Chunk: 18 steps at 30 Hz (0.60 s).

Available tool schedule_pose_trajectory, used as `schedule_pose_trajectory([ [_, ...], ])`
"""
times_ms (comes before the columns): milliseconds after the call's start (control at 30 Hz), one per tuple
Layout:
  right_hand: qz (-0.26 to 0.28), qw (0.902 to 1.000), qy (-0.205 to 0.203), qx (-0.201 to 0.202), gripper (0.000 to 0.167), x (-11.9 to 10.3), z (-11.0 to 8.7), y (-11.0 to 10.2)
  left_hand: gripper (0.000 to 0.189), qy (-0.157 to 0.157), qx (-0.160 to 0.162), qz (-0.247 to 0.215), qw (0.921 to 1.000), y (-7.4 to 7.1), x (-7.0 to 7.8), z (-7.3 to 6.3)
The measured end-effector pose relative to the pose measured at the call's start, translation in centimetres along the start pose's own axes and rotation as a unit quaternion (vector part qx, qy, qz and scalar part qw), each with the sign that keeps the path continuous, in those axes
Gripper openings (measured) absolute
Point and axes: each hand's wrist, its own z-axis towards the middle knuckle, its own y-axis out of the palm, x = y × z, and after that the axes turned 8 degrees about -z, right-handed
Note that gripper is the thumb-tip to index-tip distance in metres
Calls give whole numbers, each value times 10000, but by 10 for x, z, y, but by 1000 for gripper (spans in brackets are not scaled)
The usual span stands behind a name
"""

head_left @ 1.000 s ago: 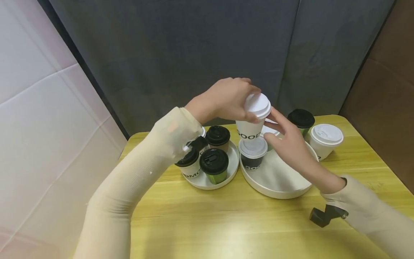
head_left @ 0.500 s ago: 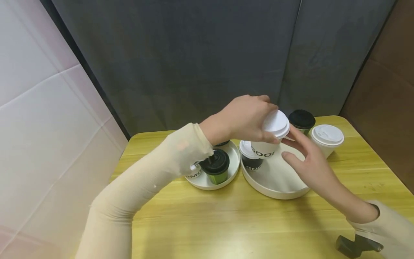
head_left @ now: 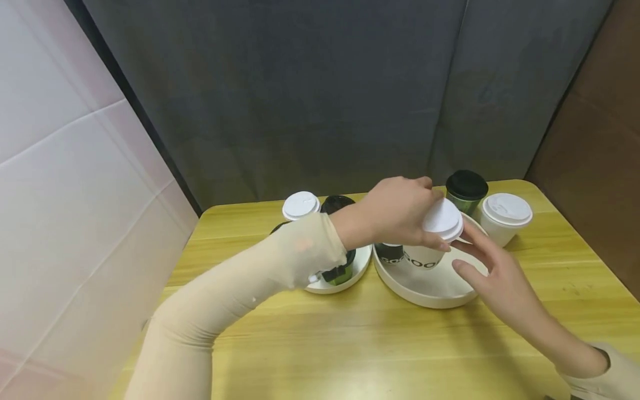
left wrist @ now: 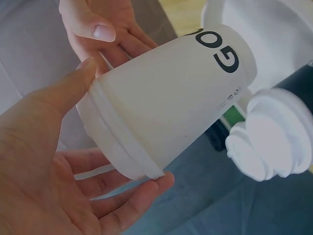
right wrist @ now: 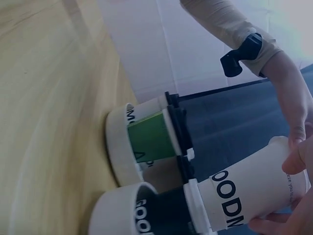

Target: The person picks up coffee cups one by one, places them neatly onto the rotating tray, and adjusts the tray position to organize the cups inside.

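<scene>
In the head view my left hand (head_left: 400,211) grips a white paper cup (head_left: 425,257) from above by its white lid. The cup is over the right round tray (head_left: 432,301), beside a dark cup (head_left: 389,253); whether its base touches the tray cannot be told. My right hand (head_left: 505,283) is at the cup's right side, fingers extended toward it and thumb apart. In the left wrist view the left thumb and fingers span the lid of the white cup (left wrist: 166,98). The right wrist view has the white cup (right wrist: 244,191) tilted close to the dark cup (right wrist: 168,213).
A smaller tray (head_left: 327,289) on the left bears several lidded cups, partly hidden by my left sleeve. Behind the right tray stand a black-lidded green cup (head_left: 467,189) and a white cup (head_left: 506,216). A grey partition (head_left: 280,100) rises behind the table (head_left: 360,344).
My left hand has carried the white cup down and to the right, from above the dark cup to low over the right tray. My right hand has moved alongside it.
</scene>
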Motion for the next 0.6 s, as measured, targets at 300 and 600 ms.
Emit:
schedule_pose_trajectory([
  [300, 242, 9996, -39, 152, 67, 20, -15, 15, 71, -17, -94, -28, 10000, 24, 5, 0],
  [600, 62, 9996, 31, 256, 68, 34, -26, 31, 74, 31, -256, -55, 9997, 47, 5, -2],
])
